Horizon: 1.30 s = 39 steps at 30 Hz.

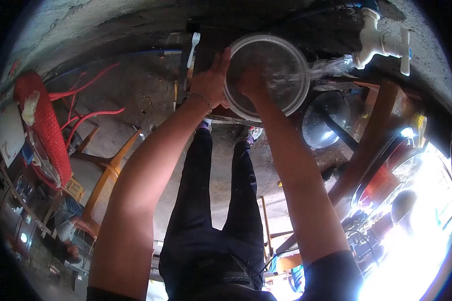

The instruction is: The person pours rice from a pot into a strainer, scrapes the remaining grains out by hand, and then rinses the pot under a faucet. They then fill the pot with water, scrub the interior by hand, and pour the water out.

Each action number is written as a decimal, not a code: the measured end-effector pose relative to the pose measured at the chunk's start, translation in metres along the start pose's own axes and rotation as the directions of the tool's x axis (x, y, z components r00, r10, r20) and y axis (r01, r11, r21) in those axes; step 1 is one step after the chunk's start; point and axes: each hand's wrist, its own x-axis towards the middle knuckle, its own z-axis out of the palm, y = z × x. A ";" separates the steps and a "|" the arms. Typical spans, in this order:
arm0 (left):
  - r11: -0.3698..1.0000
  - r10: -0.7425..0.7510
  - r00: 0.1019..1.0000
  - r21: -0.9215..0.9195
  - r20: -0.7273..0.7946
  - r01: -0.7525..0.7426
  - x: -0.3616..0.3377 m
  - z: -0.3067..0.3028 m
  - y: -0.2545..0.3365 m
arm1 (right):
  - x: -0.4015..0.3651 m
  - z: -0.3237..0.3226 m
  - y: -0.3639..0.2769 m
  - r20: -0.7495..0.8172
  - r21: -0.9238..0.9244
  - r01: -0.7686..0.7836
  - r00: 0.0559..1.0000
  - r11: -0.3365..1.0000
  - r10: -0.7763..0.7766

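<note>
A round container [302, 95] with a pale, see-through rim is tilted with its mouth toward me. My left hand [213, 80] grips its left edge, fingers along the outside and a bracelet at the wrist. My right hand [252, 83] reaches into the container; its fingers are dim and blurred against the inner surface, so what they hold, if anything, does not show. From the white tap [379, 42] at upper right, water [331, 67] sprays leftward into the container's mouth.
A white fork [193, 48] lies left of my left hand. Right of the container sits a shiny round metal vessel [326, 119], near a wooden post [369, 140]. A red woven chair [45, 128], a wooden chair [105, 188] and another person [68, 226] are at left.
</note>
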 end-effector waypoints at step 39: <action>0.998 -0.017 1.000 -0.060 0.009 0.018 -0.003 0.004 0.012 | -0.024 0.030 0.014 -0.158 0.116 0.216 0.968 0.970 -0.197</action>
